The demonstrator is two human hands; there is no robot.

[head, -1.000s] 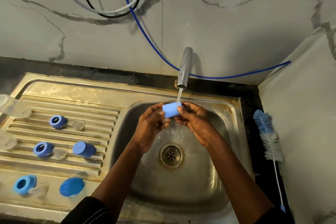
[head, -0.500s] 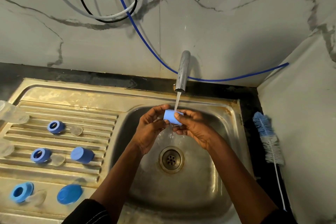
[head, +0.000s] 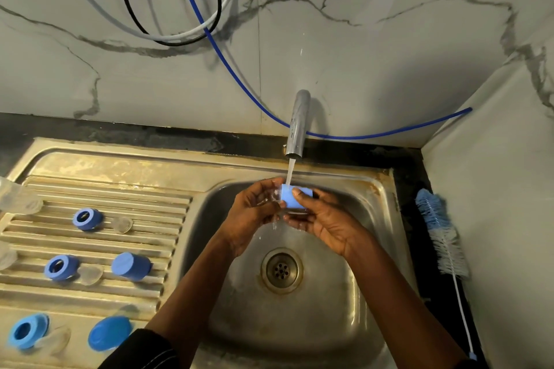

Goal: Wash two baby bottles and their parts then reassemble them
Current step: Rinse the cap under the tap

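Over the steel sink [head: 353,323], both hands hold a blue bottle cap [head: 292,196] under the water running from the tap [head: 296,124]. My left hand [head: 254,213] cups the cap's left end. My right hand [head: 323,220] grips it from the right, thumb on top. On the ribbed drainboard [head: 99,195] lie three blue screw rings [head: 87,219] [head: 61,267] [head: 27,330], another blue cap [head: 131,266], a blue lid [head: 109,332] and clear teats [head: 121,224] [head: 89,274]. A clear bottle [head: 19,199] shows partly at the left edge.
A blue-and-white bottle brush [head: 442,234] lies on the dark counter right of the sink. The drain [head: 281,270] sits below my hands. Blue, black and white hoses [head: 209,30] hang on the marble wall behind the tap.
The cap has turned a little between my hands under the stream. The view has shifted slightly; the parts on the drainboard have not moved.
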